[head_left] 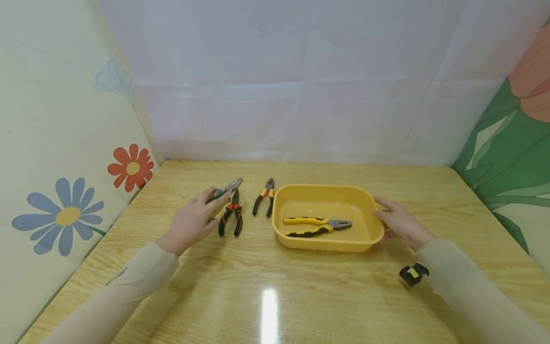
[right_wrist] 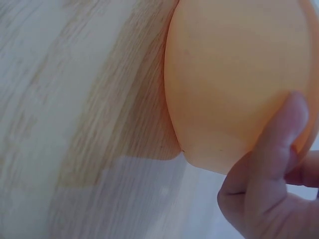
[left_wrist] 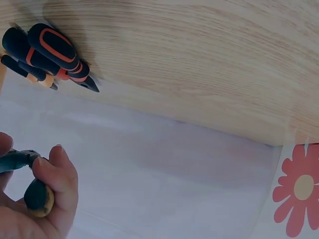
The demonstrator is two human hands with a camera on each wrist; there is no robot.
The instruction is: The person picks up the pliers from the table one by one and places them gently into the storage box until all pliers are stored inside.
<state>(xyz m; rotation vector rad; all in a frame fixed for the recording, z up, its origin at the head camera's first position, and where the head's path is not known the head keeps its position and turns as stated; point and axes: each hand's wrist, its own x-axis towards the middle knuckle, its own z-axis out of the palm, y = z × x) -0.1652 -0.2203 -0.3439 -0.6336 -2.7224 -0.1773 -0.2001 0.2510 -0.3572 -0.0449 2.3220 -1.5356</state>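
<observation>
My left hand [head_left: 191,223] grips a pair of pliers [head_left: 235,184] with teal and yellow handles, its metal jaws pointing away from me. In the left wrist view, the fingers curl round the teal handles [left_wrist: 36,195]. Right beside that hand lie black-and-red pliers [head_left: 234,207] on the table. At the right end of a yellow plastic basin [head_left: 324,244], my right hand [head_left: 404,223] holds the rim, thumb against the wall in the right wrist view. Inside the basin lie large yellow-and-black pliers [head_left: 306,220], handles to the left.
Smaller black-and-orange pliers [head_left: 270,192] lie just left of the basin. The wooden table [head_left: 215,296] meets a pale cloth backdrop [head_left: 301,119] behind. Flower-printed panels [head_left: 56,157] stand at the sides. A small black device [head_left: 413,274] is by the right wrist.
</observation>
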